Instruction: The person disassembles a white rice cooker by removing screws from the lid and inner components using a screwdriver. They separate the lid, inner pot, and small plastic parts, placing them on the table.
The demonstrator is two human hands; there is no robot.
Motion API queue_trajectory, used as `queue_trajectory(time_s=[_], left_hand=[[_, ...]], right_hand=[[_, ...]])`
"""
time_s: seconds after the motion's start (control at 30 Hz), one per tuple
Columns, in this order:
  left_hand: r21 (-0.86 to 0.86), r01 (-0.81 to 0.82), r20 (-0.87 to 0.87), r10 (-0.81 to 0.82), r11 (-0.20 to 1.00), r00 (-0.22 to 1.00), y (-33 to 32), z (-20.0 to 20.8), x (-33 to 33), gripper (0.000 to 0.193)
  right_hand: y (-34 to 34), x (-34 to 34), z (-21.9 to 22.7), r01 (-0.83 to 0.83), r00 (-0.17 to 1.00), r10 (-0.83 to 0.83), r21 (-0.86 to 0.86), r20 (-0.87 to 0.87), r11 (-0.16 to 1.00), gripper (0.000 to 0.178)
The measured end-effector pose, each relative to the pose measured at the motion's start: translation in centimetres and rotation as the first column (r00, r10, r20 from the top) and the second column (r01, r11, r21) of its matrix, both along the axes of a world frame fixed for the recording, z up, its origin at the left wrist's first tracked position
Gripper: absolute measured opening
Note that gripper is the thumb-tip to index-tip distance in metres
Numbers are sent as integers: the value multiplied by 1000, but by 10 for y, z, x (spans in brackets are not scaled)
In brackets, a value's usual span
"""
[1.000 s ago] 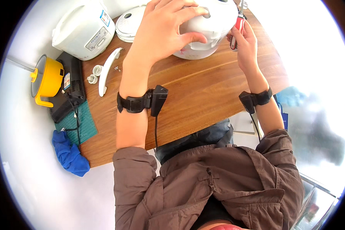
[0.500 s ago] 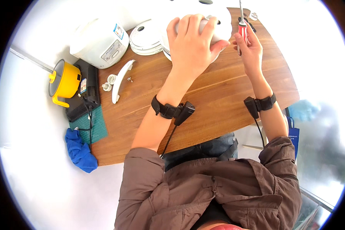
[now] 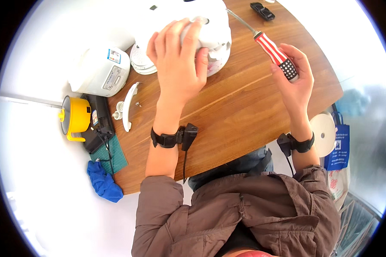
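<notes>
My left hand (image 3: 176,60) lies over a rounded white appliance (image 3: 218,23) at the far side of the table. Its fingers curl across the top, and the thumb presses against the near side. In my right hand (image 3: 300,85) is a screwdriver (image 3: 271,48) with a red-and-white striped, star-patterned handle, gripped at its butt end. The metal shaft slants up and left, its tip close to the appliance's right edge; whether they touch, I cannot tell. Part of the appliance runs out of the picture at the top.
Left on the wooden table (image 3: 240,111) are a white cooker body (image 3: 101,73), a curved white handle (image 3: 127,111), small white caps (image 3: 118,111) and screws (image 3: 138,104). A yellow pot (image 3: 78,115) stands by a black box (image 3: 99,115). A black object (image 3: 262,11) lies far right.
My right hand has come nearer and rightward, and the screwdriver has swung from upright to slanting left. The whole view has shifted; my left hand still holds the appliance.
</notes>
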State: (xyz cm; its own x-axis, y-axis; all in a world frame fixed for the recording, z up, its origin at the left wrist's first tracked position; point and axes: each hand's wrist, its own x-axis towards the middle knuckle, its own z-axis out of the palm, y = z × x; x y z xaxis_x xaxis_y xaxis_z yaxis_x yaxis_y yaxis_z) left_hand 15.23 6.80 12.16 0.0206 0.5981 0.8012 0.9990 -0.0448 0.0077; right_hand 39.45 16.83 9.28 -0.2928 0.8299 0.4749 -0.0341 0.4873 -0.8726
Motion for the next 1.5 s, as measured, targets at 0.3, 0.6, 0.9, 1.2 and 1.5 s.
queue_trajectory(time_s=[0.3, 0.6, 0.9, 1.2, 1.5], left_hand=[[-5, -1, -34, 0, 1000, 999, 1, 1, 0, 52], [25, 18, -24, -17, 1000, 1000, 3, -3, -3, 56], [22, 0, -33, 0, 1000, 999, 1, -2, -1, 54], [29, 5, -37, -4, 1000, 999, 2, -2, -2, 53], [30, 3, -39, -2, 1000, 999, 2, -3, -2, 52]], right_hand=[[-25, 26, -1, -24, 998, 36, 198, -56, 980, 27], [-35, 32, -3, -21, 1000, 20, 138, 14, 990, 25], [-36, 30, -3, -28, 999, 25, 163, 21, 986, 26], [-37, 30, -1, -17, 999, 10, 191, 36, 981, 26], [-37, 31, -2, -37, 999, 31, 153, 44, 987, 26]])
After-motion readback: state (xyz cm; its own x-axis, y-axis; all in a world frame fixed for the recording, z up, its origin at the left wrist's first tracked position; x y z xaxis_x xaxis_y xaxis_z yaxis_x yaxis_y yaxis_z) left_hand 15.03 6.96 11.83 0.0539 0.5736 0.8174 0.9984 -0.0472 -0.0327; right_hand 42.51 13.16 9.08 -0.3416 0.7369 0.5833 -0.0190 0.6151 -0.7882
